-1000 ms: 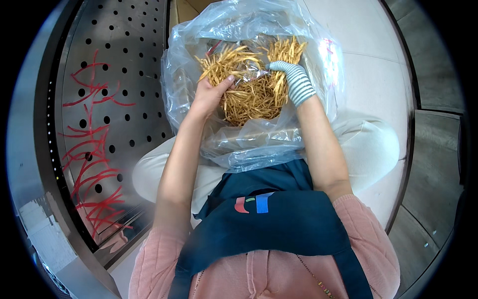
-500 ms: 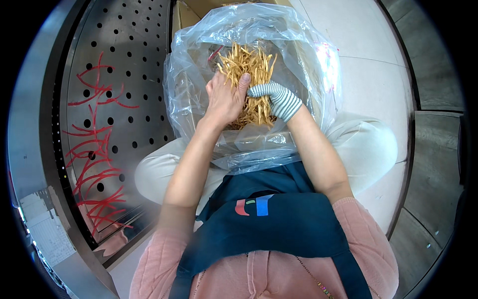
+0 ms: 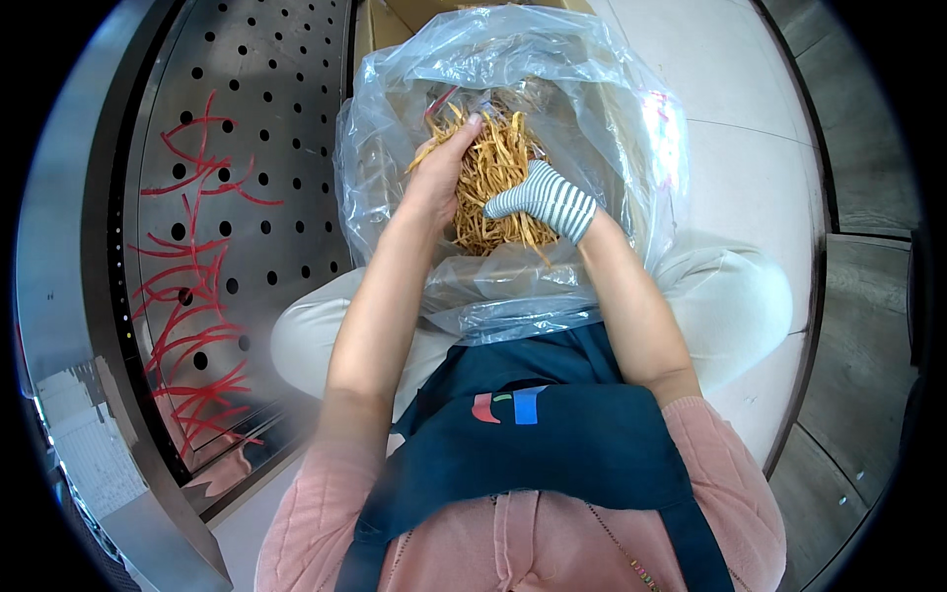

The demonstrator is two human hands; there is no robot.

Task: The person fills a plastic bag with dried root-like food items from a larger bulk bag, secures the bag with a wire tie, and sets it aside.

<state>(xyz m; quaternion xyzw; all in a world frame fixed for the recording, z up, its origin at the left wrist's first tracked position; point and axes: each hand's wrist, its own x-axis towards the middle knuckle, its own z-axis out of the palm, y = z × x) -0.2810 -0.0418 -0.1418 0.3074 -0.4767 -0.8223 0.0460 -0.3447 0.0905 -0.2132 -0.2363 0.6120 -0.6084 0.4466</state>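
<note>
A large clear plastic bag (image 3: 631, 138) lines a cardboard box (image 3: 380, 22) between my bent legs. Inside lie many dried golden-yellow strips (image 3: 498, 148). My bare left hand (image 3: 443, 168) grips a bunch of them at the left of the pile, thumb raised along its top. My right hand (image 3: 541, 200), in a grey-and-white striped glove, is closed on strips at the lower right of the bunch, its thumb reaching left across them. The bottom of the pile is partly hidden by my hands and the folds of the bag.
A perforated steel panel (image 3: 271, 197) with red strings (image 3: 202, 326) strewn on it runs along my left, edged by a wide metal frame (image 3: 64, 286). Pale floor tiles (image 3: 720, 89) are at the right, bordered by darker grey panels (image 3: 858, 326).
The two separated bunches have come together near the middle. My left hand moved inward, then up. My right hand moved down and left, its thumb now lower across the strips.
</note>
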